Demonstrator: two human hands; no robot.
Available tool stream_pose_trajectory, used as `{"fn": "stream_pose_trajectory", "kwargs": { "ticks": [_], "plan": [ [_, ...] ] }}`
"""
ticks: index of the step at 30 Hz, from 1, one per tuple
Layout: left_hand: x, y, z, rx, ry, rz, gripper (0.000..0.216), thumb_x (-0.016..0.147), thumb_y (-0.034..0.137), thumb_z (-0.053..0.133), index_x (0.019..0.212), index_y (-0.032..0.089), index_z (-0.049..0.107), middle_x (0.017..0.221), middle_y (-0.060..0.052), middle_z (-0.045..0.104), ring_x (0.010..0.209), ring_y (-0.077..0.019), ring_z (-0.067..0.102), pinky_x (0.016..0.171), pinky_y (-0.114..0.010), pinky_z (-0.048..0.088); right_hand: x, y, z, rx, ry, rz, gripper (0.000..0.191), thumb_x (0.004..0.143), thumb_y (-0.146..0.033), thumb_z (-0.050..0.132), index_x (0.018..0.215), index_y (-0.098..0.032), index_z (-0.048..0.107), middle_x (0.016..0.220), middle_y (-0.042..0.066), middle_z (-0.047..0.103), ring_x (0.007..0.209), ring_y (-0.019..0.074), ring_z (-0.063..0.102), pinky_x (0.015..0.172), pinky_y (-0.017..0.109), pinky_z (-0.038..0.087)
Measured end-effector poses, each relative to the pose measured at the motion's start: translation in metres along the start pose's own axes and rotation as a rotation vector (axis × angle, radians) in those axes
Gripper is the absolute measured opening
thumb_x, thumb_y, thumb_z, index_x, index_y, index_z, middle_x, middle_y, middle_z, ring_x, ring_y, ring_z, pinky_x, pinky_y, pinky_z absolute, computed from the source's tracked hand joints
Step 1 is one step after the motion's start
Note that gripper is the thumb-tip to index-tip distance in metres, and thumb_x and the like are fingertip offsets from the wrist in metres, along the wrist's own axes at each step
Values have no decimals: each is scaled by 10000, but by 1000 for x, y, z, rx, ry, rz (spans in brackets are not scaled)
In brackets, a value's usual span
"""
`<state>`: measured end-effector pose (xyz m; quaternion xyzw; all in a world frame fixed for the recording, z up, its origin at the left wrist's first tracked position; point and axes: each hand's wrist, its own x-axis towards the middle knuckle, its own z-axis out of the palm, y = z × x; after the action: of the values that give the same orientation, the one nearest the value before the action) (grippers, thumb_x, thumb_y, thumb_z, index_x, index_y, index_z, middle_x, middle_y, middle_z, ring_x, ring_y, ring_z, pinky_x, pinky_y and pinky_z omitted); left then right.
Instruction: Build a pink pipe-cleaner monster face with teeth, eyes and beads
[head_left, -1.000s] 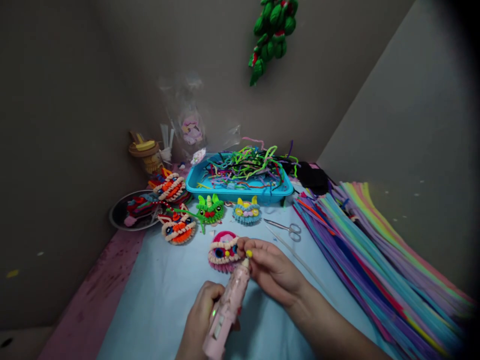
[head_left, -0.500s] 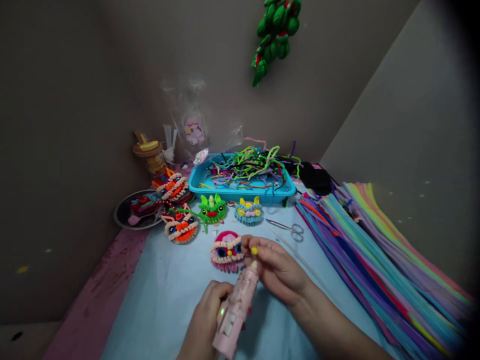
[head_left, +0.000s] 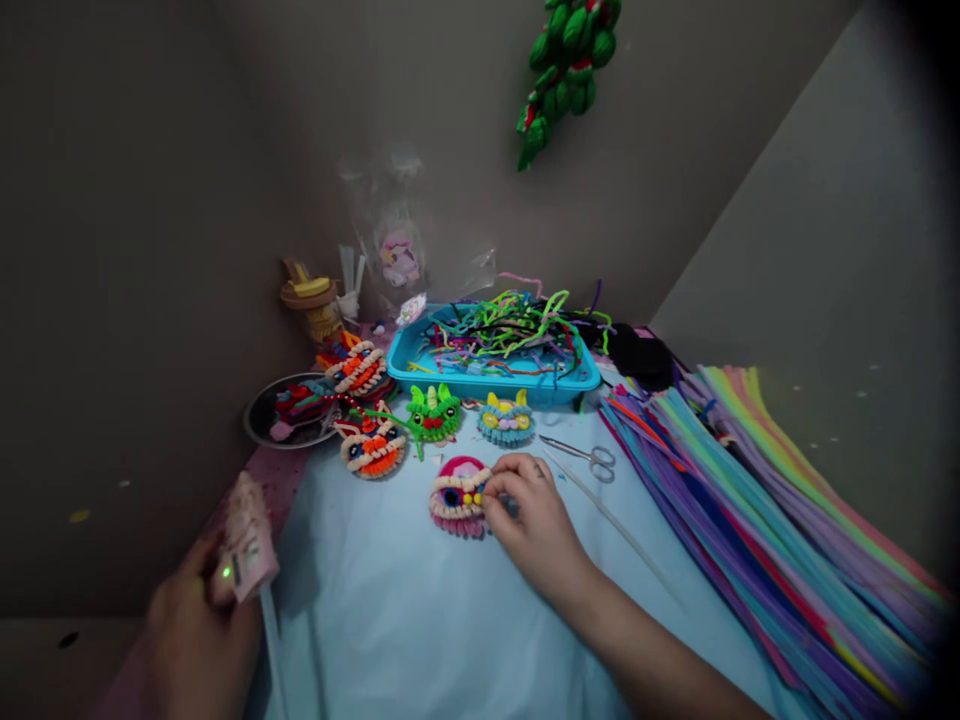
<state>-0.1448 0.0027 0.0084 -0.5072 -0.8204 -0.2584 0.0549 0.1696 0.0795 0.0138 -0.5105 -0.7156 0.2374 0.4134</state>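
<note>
My right hand rests on the blue mat, its fingertips pinched against the right side of a pink pipe-cleaner creature face with blue eyes and a white toothy band. A small yellow bit shows at the face's middle. My left hand is far off at the lower left, wrapped round a pink glue gun whose green light glows; a glue stick pokes out below it.
Other finished creature faces, orange, green and blue, lie behind. A blue tray holds pipe-cleaner scraps. Small scissors lie right of the hand. A thick fan of long pipe cleaners fills the right. A dark dish sits left.
My left hand has carried the glue gun away from the pink face to the lower left. My right hand has pressed the yellow bit onto the face.
</note>
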Motion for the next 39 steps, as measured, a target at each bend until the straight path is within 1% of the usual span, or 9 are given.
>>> {"fn": "stream_pose_trajectory", "kwargs": {
  "ticks": [3, 6, 14, 17, 20, 23, 26, 34, 39],
  "plan": [
    [1, 0, 5, 73, -11, 42, 504, 697, 260, 442, 1178, 122, 496, 996, -134, 590, 977, -346, 555, 817, -473, 481, 0, 2, 2, -41, -8, -18, 137, 756, -73, 533, 696, -192, 562, 907, 41, 533, 913, 205, 469, 795, 342, 396],
    [0, -3, 13, 83, 6, 93, 537, 688, 252, 437, 1207, 118, 471, 1036, -139, 585, 995, -331, 551, 862, -470, 470, 0, 2, 3, -60, -17, -22, 138, 752, -69, 544, 694, -193, 564, 916, 44, 528, 911, 206, 472, 796, 345, 404],
    [1, -4, 14, 65, -17, 80, 548, 692, 249, 435, 1202, 54, 472, 1035, -182, 583, 995, -333, 547, 886, -466, 459, 2, -2, 7, -151, -6, -71, 126, 759, -79, 549, 704, -186, 585, 923, 63, 534, 917, 221, 474, 791, 363, 430],
    [2, -3, 14, 75, -26, 65, 532, 696, 229, 445, 1206, 78, 461, 1028, -160, 586, 982, -326, 556, 873, -461, 467, 1, 0, 3, -144, 11, -133, 97, 763, -132, 581, 826, -193, 620, 957, 70, 529, 945, 227, 476, 817, 374, 445],
    [2, -4, 13, 87, -56, 61, 495, 726, 216, 458, 1211, 116, 447, 1042, -141, 586, 992, -315, 559, 873, -454, 469, 0, 0, -1, -195, -12, -196, 293, 743, -171, 620, 1034, -192, 601, 1077, 99, 509, 1037, 258, 447, 896, 427, 432],
    [1, -4, 12, 87, -69, 84, 489, 749, 195, 458, 1230, 112, 433, 1069, -167, 582, 1018, -324, 551, 887, -463, 458, -1, -4, 1, -257, -60, -219, 374, 749, -170, 610, 1120, -205, 573, 1170, 112, 484, 1106, 281, 407, 953, 470, 404],
    [0, -4, 11, 80, -68, 74, 502, 758, 212, 458, 1243, 86, 426, 1093, -189, 571, 1039, -335, 541, 892, -462, 454, 0, -7, 5, -296, -66, -212, 344, 766, -174, 591, 1107, -218, 581, 1194, 110, 482, 1124, 291, 395, 962, 487, 403],
    [2, -3, 11, 85, -82, 53, 495, 738, 227, 461, 1216, 100, 441, 1058, -141, 579, 1002, -304, 566, 878, -428, 469, 3, -5, 9, -352, -36, -226, 267, 773, -160, 599, 1034, -215, 616, 1183, 105, 507, 1135, 295, 391, 960, 486, 406],
    [2, -1, 9, 74, -90, 50, 514, 724, 208, 465, 1221, 76, 443, 1073, -165, 578, 1009, -315, 559, 883, -445, 461, 6, -4, 11, -360, -16, -253, 227, 769, -146, 613, 985, -210, 634, 1163, 99, 518, 1115, 285, 400, 945, 467, 417]
  ]
}}
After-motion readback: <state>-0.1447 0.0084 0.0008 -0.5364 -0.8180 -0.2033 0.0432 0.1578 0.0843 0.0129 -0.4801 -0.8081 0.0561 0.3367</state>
